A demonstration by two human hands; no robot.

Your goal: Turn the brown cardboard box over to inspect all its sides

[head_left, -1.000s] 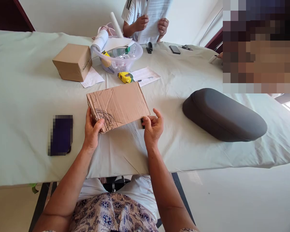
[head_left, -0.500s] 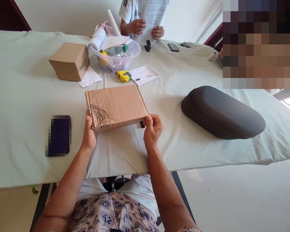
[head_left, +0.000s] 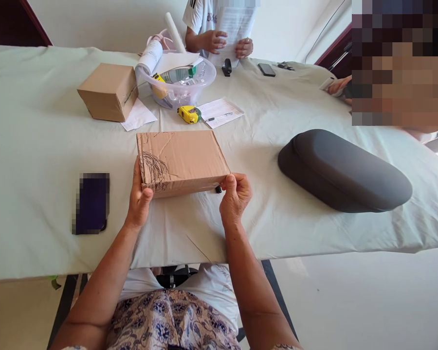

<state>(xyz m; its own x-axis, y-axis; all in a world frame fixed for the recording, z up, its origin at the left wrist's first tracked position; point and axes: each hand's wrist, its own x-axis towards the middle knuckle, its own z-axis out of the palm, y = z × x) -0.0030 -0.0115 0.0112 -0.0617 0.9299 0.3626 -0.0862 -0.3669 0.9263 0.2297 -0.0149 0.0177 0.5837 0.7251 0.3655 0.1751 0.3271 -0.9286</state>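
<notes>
Where both forearms (head_left: 253, 287) cross the near edge of the surface (head_left: 190, 236), a strip of cloth separates that edge from the held cardboard box (head_left: 188, 156). The left hand's grip (head_left: 138, 206) clasps its near left corner; the right hand's grip (head_left: 235, 197) pinches its near right corner (a small black object (head_left: 218, 189) peeks out beside it). Wide stretches of cloth flank it, towards a dark flat object (head_left: 92, 204) leftward and a gray padded object (head_left: 345, 170) rightward. Beyond lie a tape measure (head_left: 189, 114) and a basin (head_left: 184, 96).

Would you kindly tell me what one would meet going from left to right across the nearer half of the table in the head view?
Dark blue object → left hand → scribbled cardboard box → right hand → dark grey case.
</notes>
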